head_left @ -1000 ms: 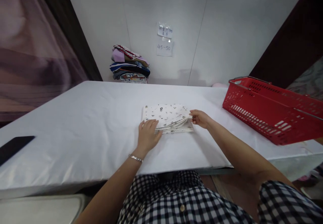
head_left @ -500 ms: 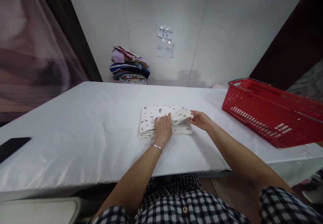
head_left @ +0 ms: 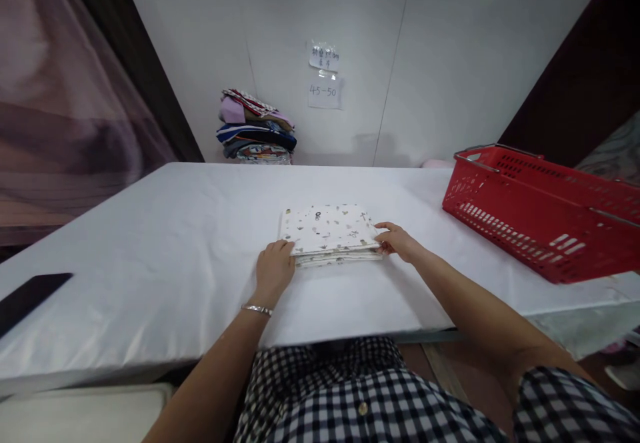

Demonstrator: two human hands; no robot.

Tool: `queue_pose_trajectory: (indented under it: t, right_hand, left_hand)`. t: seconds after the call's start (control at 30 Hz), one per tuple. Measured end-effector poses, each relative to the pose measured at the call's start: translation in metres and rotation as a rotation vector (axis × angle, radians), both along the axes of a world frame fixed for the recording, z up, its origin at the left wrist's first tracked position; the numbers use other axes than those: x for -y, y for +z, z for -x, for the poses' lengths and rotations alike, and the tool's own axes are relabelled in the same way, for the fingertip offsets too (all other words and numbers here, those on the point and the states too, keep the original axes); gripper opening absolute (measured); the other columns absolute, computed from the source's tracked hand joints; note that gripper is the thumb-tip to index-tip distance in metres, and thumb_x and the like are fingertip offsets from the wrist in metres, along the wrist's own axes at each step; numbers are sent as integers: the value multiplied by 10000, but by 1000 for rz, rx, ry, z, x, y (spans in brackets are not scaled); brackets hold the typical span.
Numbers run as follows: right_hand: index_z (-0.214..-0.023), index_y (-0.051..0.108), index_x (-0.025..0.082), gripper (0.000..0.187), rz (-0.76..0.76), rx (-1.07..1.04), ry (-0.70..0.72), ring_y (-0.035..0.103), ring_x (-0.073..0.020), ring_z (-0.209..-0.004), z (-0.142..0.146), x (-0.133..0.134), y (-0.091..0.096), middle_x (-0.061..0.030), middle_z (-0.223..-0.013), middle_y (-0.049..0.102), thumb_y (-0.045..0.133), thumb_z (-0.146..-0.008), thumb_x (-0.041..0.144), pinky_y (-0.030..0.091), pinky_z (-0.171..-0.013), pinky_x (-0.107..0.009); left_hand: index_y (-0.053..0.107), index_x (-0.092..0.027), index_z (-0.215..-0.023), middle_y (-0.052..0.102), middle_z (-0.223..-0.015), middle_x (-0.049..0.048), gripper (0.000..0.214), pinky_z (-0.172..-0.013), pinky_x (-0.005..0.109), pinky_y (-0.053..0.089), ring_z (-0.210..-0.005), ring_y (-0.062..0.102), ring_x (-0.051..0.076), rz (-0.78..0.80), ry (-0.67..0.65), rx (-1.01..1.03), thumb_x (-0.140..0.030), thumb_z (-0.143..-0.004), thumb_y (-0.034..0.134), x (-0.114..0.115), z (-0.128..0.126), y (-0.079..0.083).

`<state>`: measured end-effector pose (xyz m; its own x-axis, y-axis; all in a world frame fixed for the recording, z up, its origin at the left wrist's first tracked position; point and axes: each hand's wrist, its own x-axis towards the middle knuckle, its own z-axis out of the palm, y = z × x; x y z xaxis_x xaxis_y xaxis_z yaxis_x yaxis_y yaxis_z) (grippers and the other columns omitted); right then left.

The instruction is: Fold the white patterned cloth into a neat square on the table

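A folded white cloth with small printed figures (head_left: 327,230) lies in a neat rectangle at the middle of the white table (head_left: 150,243). My left hand (head_left: 274,268) is at the cloth's near left corner, fingers curled against its edge. My right hand (head_left: 397,240) is at the near right corner, fingertips pinching the stacked layers there. A thin silver bracelet sits on my left wrist.
A red plastic basket (head_left: 540,210) stands at the table's right end. A stack of folded clothes (head_left: 256,128) rests against the far wall under two paper notes (head_left: 325,76). A dark flat object (head_left: 30,293) lies near the table's left edge.
My left hand slid from on top of the cloth back to its near left corner. The cloth now lies squarer and flatter. My right hand stayed at the right corner.
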<state>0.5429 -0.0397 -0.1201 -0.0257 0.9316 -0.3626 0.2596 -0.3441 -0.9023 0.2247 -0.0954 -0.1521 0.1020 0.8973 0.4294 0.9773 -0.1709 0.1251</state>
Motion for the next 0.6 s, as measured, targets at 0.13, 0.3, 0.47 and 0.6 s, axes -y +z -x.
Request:
queue_pose_trajectory:
  t: [0.13,0.3,0.47,0.6]
  right_hand:
    - [-1135,485,173,461,6,136,7,564,-135,-455,-2,3,-4,43,-531,558,603,-691,138,388,-417,-211]
    - [-1124,491,189,456,-101,189,25,523,-110,-445,-1,6,-14,68,-557,525,592,-680,154,363,-423,-210]
    - [-1152,511,199,464,-124,361,46,491,-114,-456,-1,7,-26,71,-534,510,557,-690,182,360,-470,-220]
    - [-1270,466,196,559,-230,497,52,530,-127,-548,0,13,-28,17,-708,598,547,-718,235,375,-530,-232]
  left_hand:
    - [643,-222,-1008,634,-1090,75,285,-835,396,470,-1030,546,262,-37,-31,59,-166,-794,464,2,2,-5]
    - [648,-252,-1018,639,-1099,49,285,-833,367,492,-1043,542,242,-121,31,154,-196,-801,471,3,6,-6]
    - [657,-247,-957,662,-1052,39,233,-781,361,510,-974,565,238,32,22,131,-222,-810,478,5,7,-7]
    - [645,-231,-986,635,-1128,48,234,-786,373,509,-1004,568,242,57,61,184,-237,-801,501,10,6,-3]
